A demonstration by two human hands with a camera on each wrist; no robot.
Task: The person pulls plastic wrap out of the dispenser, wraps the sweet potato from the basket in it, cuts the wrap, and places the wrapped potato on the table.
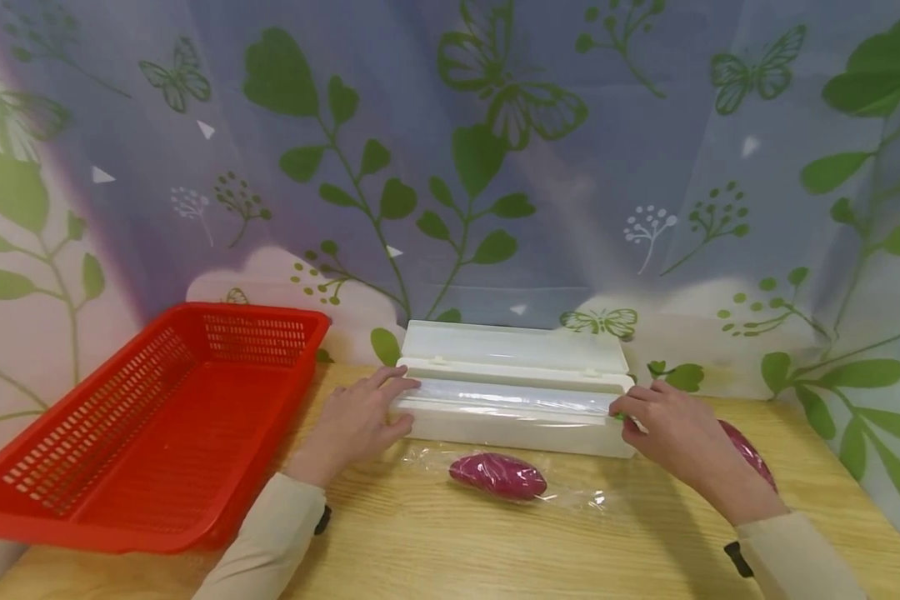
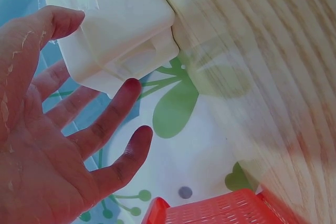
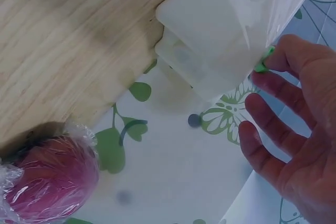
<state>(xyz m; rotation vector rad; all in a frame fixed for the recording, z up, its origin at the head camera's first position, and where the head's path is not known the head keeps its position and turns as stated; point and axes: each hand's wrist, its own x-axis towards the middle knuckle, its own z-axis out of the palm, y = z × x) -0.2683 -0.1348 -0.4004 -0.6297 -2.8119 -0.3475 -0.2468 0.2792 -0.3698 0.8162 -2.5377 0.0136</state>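
Observation:
A white cling film dispenser (image 1: pixel 510 429) stands with its lid (image 1: pixel 513 346) raised, clear film over its front edge. At its left end, my left hand (image 1: pixel 356 421) touches the box with thumb and fingers spread; in the left wrist view, the thumb of this hand (image 2: pixel 58 129) lies over the box edge. My right hand (image 1: pixel 678 433) is at the other end, pinching a small green slide cutter (image 3: pixel 264 60) between thumb and forefinger. Before the box, a purple oblong vegetable (image 1: pixel 498 477), like a sweet potato, lies on clear film.
A red plastic basket (image 1: pixel 172 450) stands on the left of the wooden table (image 1: pixel 450 558). Another purple vegetable (image 3: pixel 55 177), wrapped in film, lies right of the box, partly hidden by my right arm in the head view. A patterned curtain (image 1: pixel 570 167) hangs behind.

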